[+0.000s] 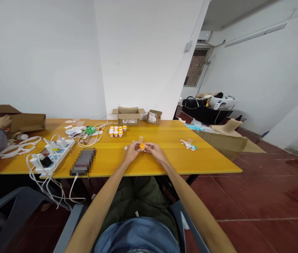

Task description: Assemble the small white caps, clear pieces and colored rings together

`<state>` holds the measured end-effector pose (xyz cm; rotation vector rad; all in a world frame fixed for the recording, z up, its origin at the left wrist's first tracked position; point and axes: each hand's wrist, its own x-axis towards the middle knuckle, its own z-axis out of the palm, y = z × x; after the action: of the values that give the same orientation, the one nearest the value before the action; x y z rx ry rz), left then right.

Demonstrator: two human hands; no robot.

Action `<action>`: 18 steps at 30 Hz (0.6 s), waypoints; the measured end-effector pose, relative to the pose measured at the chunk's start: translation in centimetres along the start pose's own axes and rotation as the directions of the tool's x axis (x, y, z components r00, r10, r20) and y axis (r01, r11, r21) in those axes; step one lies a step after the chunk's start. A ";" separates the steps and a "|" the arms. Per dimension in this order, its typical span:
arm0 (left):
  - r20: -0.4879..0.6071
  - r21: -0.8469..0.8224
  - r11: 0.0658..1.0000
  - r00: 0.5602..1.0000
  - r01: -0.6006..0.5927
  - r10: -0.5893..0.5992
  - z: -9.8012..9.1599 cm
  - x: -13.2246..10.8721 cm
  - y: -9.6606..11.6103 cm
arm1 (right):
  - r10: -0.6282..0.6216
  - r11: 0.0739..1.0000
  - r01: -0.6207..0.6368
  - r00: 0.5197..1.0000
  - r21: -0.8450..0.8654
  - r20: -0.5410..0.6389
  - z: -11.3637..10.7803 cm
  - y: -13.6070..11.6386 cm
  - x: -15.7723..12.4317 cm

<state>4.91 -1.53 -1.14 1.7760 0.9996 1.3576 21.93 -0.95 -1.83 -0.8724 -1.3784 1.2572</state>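
Close to the table's front edge, my left hand (pixel 132 151) and my right hand (pixel 154 150) meet with bent fingers around a small round orange cap (pixel 142 146). Its underside is hidden by the fingers. Just beyond it stands a small clear plastic cup (pixel 140 138). Some little white pieces (pixel 126 148) lie beside my left hand. Farther back and to the left, several small jars with orange and white lids (pixel 115 131) form a tight group. Off to the right are more loose white pieces (pixel 188 144).
Two cardboard boxes, an open one (pixel 129 116) and a smaller one (pixel 153 117), stand at the back. On the left are a power strip (pixel 64 149) with trailing cables and a blurred phone (pixel 83 161). Another person's hand (pixel 3 122) reaches into a carton (pixel 32 121).
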 end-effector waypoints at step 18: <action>0.010 0.019 1.000 1.000 -0.025 0.024 0.0 0.0 0.4 | 0.025 1.000 -0.025 0.999 0.007 0.030 -0.2 -0.6 -0.4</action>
<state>4.96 -1.70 -0.81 1.8126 0.9912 1.3573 22.30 -1.42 -1.40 -0.8710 -1.3891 1.2984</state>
